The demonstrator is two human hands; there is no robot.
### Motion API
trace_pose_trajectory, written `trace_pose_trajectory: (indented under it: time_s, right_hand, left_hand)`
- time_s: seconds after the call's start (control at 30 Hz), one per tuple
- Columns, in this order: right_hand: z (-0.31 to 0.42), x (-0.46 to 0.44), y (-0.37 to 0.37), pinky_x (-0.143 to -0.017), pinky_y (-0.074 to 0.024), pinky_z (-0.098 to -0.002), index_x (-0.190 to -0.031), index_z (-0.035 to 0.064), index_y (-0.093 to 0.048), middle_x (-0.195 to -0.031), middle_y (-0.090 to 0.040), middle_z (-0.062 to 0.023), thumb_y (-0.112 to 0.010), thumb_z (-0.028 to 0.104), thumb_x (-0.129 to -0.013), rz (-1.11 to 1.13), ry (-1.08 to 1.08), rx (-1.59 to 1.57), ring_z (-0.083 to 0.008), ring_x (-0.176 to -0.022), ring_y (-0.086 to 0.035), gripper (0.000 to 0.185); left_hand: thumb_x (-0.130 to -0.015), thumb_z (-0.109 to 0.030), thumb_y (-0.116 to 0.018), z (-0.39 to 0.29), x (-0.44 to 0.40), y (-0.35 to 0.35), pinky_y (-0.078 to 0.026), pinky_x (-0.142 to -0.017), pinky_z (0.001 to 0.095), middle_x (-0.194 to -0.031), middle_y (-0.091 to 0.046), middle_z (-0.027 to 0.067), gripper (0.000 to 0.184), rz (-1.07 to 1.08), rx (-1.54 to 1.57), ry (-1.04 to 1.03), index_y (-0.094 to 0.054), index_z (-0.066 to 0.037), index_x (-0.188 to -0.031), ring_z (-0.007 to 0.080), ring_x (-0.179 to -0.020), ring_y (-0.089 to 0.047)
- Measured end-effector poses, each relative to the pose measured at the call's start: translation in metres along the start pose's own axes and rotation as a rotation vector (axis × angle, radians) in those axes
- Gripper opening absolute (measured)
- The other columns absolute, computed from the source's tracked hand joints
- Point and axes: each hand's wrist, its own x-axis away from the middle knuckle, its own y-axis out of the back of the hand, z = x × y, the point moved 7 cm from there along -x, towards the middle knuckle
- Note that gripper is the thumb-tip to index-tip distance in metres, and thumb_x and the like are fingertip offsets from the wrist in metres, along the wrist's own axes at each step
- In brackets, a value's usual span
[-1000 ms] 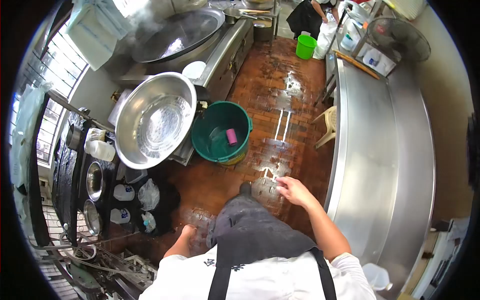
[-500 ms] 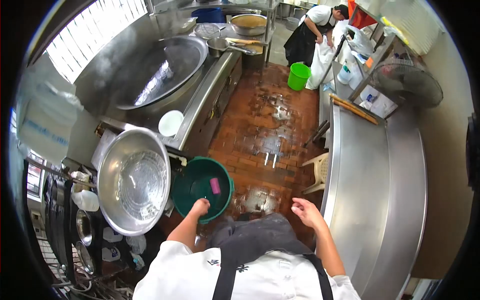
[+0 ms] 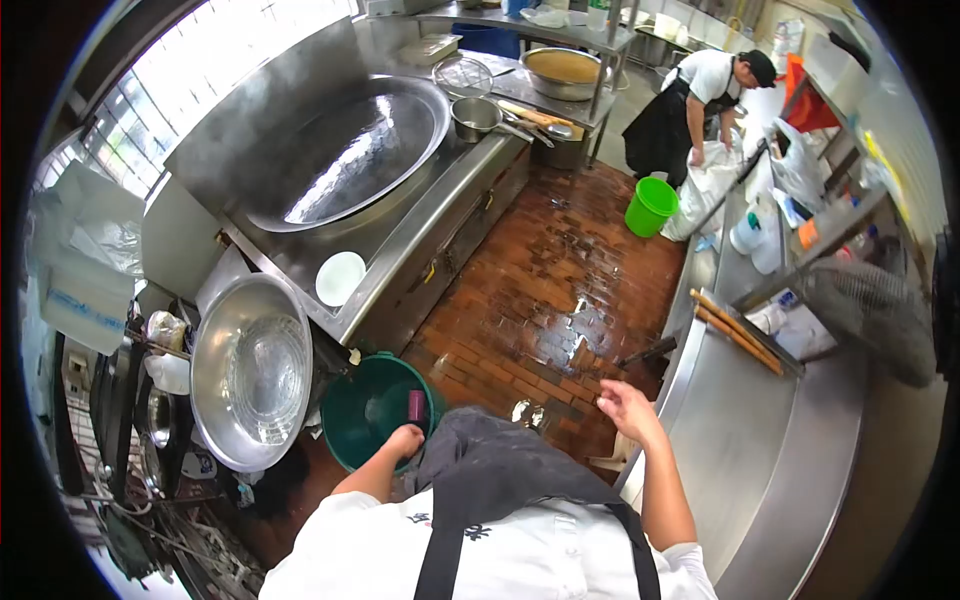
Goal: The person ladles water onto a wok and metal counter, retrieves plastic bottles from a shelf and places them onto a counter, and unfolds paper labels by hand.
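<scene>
at the bucket edge [image 3: 386, 356], left hand [image 3: 405, 440] curled, grip unclear; over open floor [image 3: 500, 345], right hand [image 3: 628, 410] loosely spread

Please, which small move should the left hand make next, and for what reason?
Probably the left hand should reach slightly toward the pink object in the dark green bucket: in this view, the hand appears just below it. Whether it touches anything is unclear. The right hand holds nothing visible.
</scene>
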Motion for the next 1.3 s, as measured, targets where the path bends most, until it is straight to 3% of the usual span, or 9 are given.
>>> trace_pose_trajectory:
  time_s: [0.03, 0.2, 0.27, 0.37, 0.43, 0.53, 0.63, 0.9, 1.3]
  right_hand:
    - [0.013, -0.025, 0.011, -0.086, -0.0542, -0.0342, -0.13, -0.0006, -0.058, -0.107, -0.069, -0.0132, -0.068, 0.017, -0.094, 0.013, 0.026, -0.028, -0.0226, -0.093, -0.067, 0.042]
    - [0.075, -0.121, 0.019, -0.088, -0.0532, -0.0364, -0.129, 0.0021, -0.06, -0.111, -0.068, -0.0163, -0.067, 0.022, -0.093, 0.133, 0.171, -0.088, -0.0283, -0.1, -0.067, 0.041]
    - [0.085, -0.164, 0.01, -0.089, -0.0529, -0.038, -0.131, 0.003, -0.058, -0.114, -0.067, -0.0173, -0.068, 0.023, -0.094, 0.215, 0.22, -0.062, -0.0293, -0.104, -0.066, 0.044]
    - [0.101, -0.222, -0.002, -0.092, -0.0521, -0.0405, -0.134, 0.0028, -0.055, -0.118, -0.066, -0.0194, -0.068, 0.025, -0.093, 0.375, 0.283, 0.054, -0.0329, -0.108, -0.065, 0.048]
    - [0.113, -0.259, 0.001, -0.095, -0.0503, -0.0411, -0.135, 0.0028, -0.055, -0.122, -0.065, -0.0199, -0.068, 0.027, -0.093, 0.44, 0.32, 0.182, -0.0353, -0.112, -0.062, 0.05]
    - [0.126, -0.316, 0.019, -0.096, -0.0502, -0.0406, -0.133, 0.0019, -0.056, -0.123, -0.064, -0.0204, -0.068, 0.025, -0.093, 0.448, 0.314, 0.237, -0.0354, -0.112, -0.063, 0.048]
    - [0.126, -0.378, 0.04, -0.095, -0.0508, -0.0396, -0.132, 0.0012, -0.057, -0.122, -0.064, -0.0207, -0.067, 0.024, -0.093, 0.307, 0.33, 0.165, -0.0339, -0.11, -0.064, 0.046]
    - [0.123, -0.546, 0.056, -0.094, -0.0506, -0.0396, -0.144, -0.0028, -0.042, -0.129, -0.059, -0.0222, -0.073, 0.032, -0.088, 0.405, 0.174, 0.175, -0.0306, -0.111, -0.062, 0.072]
    - [0.105, -0.847, 0.034, -0.112, -0.0384, -0.0431, -0.145, -0.0052, -0.038, -0.139, -0.048, -0.0297, -0.075, 0.027, -0.083, 0.237, 0.33, 0.382, -0.0417, -0.132, -0.045, 0.079]
  left_hand:
    - [-0.091, -0.02, -0.056, 0.007, -0.001, -0.014, -0.054, -0.068, 0.0471, -0.081, -0.07, 0.0131, 0.022, -0.034, -0.201, -0.171, -0.07, -0.006, -0.102, 0.031, -0.076, -0.069]
    - [-0.094, -0.019, -0.045, 0.118, -0.035, -0.096, -0.052, -0.067, 0.0472, -0.09, -0.07, 0.0164, 0.03, 0.163, 0.787, 0.594, -0.067, -0.009, -0.113, 0.0324, -0.078, -0.068]
    - [-0.092, -0.019, -0.052, 0.085, -0.058, -0.066, -0.053, -0.06, 0.0448, -0.079, -0.067, 0.0143, 0.021, 0.212, 0.163, 0.147, -0.068, -0.008, -0.101, 0.0301, -0.072, -0.068]
    - [-0.087, -0.022, -0.066, -0.011, -0.068, 0.01, -0.055, -0.056, 0.035, -0.077, -0.067, 0.0061, 0.015, 0.089, 0.303, 0.444, -0.071, -0.007, -0.089, 0.0191, -0.065, -0.065]
    - [-0.086, -0.02, -0.065, -0.006, -0.137, 0.023, -0.054, -0.054, 0.0362, -0.077, -0.067, 0.0054, 0.014, 0.032, 0.0, 0.048, -0.069, -0.007, -0.084, 0.0205, -0.061, -0.065]
    - [-0.085, -0.018, -0.066, -0.032, -0.185, 0.062, -0.054, -0.056, 0.0376, -0.074, -0.066, 0.0037, 0.011, -0.087, 0.56, 0.427, -0.069, -0.008, -0.086, 0.0218, -0.062, -0.065]
    - [-0.093, -0.024, -0.059, -0.09, -0.248, 0.119, -0.052, -0.051, 0.0349, -0.068, -0.065, 0.0105, 0.023, 0.064, -0.007, 0.022, -0.071, -0.004, -0.093, 0.0216, -0.06, -0.065]
    - [-0.097, -0.018, -0.061, -0.204, -0.229, 0.246, -0.052, -0.061, 0.0296, -0.097, -0.067, 0.0062, 0.033, -0.461, 0.89, 0.181, -0.058, 0.0, -0.125, 0.0135, -0.072, -0.062]
    - [-0.1, -0.018, -0.059, -0.325, -0.195, 0.16, -0.054, -0.066, 0.0286, -0.102, -0.069, 0.0087, 0.03, -0.736, 1.43, 0.412, -0.057, -0.006, -0.127, 0.0169, -0.076, -0.068]
